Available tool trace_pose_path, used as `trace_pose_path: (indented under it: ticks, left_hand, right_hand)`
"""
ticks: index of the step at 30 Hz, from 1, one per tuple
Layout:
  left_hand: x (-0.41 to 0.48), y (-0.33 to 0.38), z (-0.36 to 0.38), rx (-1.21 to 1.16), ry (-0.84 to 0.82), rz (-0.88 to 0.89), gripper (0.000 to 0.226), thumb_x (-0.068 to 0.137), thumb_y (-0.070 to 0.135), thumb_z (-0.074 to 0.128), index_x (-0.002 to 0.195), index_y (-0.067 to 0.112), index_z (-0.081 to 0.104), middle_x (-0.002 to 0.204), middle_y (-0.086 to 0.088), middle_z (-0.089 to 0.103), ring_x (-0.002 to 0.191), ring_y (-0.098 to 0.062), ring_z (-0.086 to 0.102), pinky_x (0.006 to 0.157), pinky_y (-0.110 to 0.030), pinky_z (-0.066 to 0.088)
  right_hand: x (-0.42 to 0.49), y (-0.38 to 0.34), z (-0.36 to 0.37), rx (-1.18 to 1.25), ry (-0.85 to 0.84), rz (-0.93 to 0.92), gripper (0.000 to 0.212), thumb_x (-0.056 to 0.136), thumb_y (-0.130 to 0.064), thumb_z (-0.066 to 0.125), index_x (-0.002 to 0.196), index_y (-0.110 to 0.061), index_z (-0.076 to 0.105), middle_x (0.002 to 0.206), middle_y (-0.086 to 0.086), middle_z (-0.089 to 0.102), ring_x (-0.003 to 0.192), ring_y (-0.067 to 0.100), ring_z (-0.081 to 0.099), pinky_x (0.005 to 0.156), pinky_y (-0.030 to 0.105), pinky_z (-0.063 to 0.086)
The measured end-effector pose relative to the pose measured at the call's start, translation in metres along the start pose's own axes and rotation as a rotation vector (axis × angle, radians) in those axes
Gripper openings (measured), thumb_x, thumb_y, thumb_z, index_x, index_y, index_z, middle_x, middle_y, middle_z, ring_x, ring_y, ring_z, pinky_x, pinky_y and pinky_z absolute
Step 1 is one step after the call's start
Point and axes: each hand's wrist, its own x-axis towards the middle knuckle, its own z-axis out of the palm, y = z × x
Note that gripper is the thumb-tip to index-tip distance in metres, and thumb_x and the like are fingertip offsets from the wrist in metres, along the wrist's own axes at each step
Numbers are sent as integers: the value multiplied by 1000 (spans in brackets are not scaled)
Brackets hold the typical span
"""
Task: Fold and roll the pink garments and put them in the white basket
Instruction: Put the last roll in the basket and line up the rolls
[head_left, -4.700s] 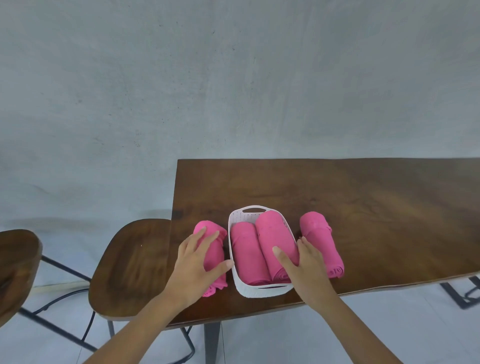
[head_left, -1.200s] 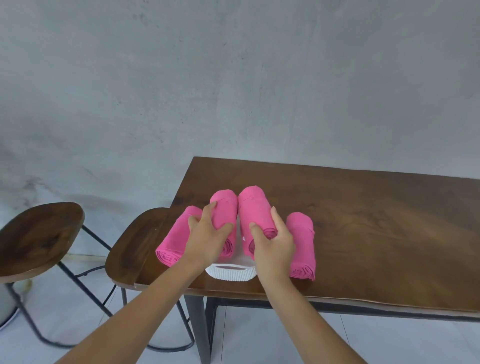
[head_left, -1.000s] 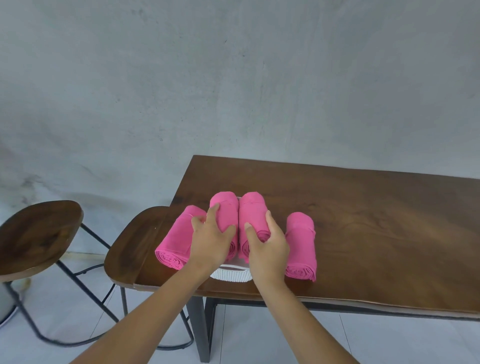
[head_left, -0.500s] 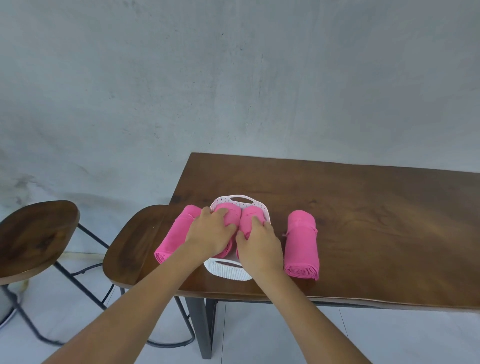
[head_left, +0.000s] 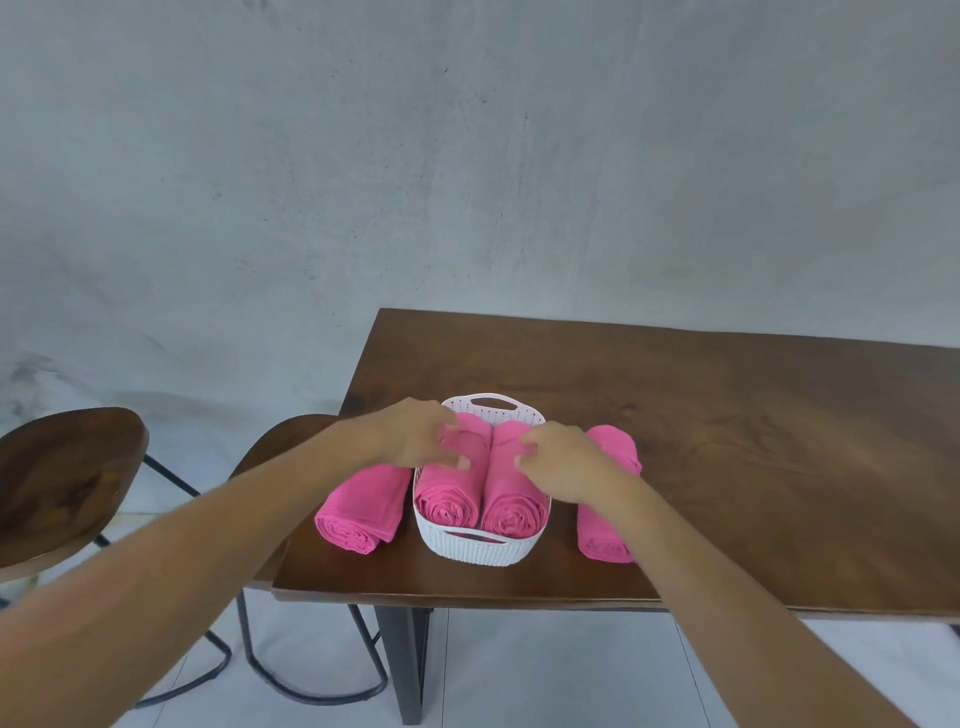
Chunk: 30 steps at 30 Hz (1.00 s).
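Observation:
The white basket (head_left: 480, 552) stands on the wooden table (head_left: 753, 467) near its front left corner. Two pink rolled garments lie side by side inside it, the left roll (head_left: 449, 501) and the right roll (head_left: 514, 509). My left hand (head_left: 418, 434) hovers over the far end of the left roll, fingers loosely curled, fingertips touching the cloth. My right hand (head_left: 561, 462) does the same over the right roll. A third pink roll (head_left: 363, 512) lies on the table left of the basket. A fourth (head_left: 605, 540) lies to its right, partly behind my right forearm.
Two wooden stools with black metal legs stand left of the table, one (head_left: 67, 483) further out and one (head_left: 291, 441) tucked against the table's left edge. A grey wall rises behind. Bare tabletop stretches to the right.
Both hands carried two rolls down into the basket and pressed them in. Now the rolls lie settled and my fingers have loosened on top of them.

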Motion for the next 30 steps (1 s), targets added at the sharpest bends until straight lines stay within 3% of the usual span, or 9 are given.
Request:
trace_pose_path:
  ticks: [2, 4, 7, 9, 12, 16, 20, 23, 30]
  left_hand:
    - [6, -3, -11, 17, -95, 8, 74, 86, 55, 73, 142, 14, 51, 136, -4, 59, 112, -24, 65, 98, -38, 53]
    - [10, -2, -20, 75, -152, 39, 74, 83, 55, 77, 138, 12, 52, 129, -3, 62, 100, -25, 68, 90, -36, 55]
    - [17, 3, -24, 186, -125, 118, 54, 79, 50, 83, 112, 14, 58, 100, 4, 62, 93, -25, 60, 77, -30, 47]
    - [21, 3, -20, 211, -171, 135, 52, 79, 49, 82, 112, 17, 57, 98, -2, 67, 90, -21, 61, 73, -27, 46]
    - [23, 3, -8, 253, -186, 139, 78, 77, 51, 83, 140, 19, 49, 121, -2, 66, 110, -24, 61, 93, -37, 50]
    - [22, 8, 33, 450, -62, 123, 71, 81, 49, 79, 130, 4, 56, 124, -12, 61, 108, -30, 63, 91, -40, 54]
    - [20, 5, 53, 476, 56, 121, 78, 88, 42, 73, 143, -4, 40, 146, -23, 43, 114, -34, 62, 88, -42, 56]
    - [18, 2, 52, 425, 82, 139, 85, 86, 43, 76, 145, -4, 38, 151, -24, 39, 122, -35, 57, 97, -43, 52]
    - [11, 0, 47, 351, 68, 159, 82, 82, 48, 79, 140, 0, 47, 140, -15, 49, 120, -30, 55, 100, -42, 50]
  right_hand:
    - [3, 4, -15, -38, -108, -76, 28, 99, -30, 59, 75, -30, 43, 81, -12, 43, 89, 20, 49, 62, 25, 37]
    - [6, 6, -25, -66, -176, -101, 13, 95, -37, 67, 93, -30, 56, 88, -12, 48, 93, 18, 50, 70, 25, 42]
    - [14, 12, -30, -40, -261, -119, 62, 89, -45, 73, 141, -17, 52, 132, -2, 58, 124, 21, 55, 102, 34, 46]
    - [18, 15, -28, -84, -300, -102, 88, 85, -53, 75, 155, -16, 35, 158, -1, 38, 143, 23, 38, 117, 40, 34]
    - [19, 12, -11, -316, -276, -110, 95, 82, -61, 73, 155, -14, 34, 165, 2, 24, 149, 26, 26, 119, 46, 29]
    - [16, -4, 33, -513, -103, -166, 94, 83, -53, 74, 154, -8, 32, 167, 7, 16, 154, 26, 13, 121, 45, 19]
    - [22, -3, 50, -497, -27, -169, 99, 85, -50, 73, 158, -7, 23, 169, 7, 10, 155, 23, 9, 124, 38, 8]
    - [20, 3, 49, -423, -23, -198, 103, 83, -50, 75, 158, -5, 21, 169, 8, 7, 155, 22, 8, 126, 36, 10]
    - [7, 15, 53, -408, 12, -246, 93, 95, -52, 60, 161, -12, 10, 170, 5, 1, 156, 23, 5, 124, 33, 6]
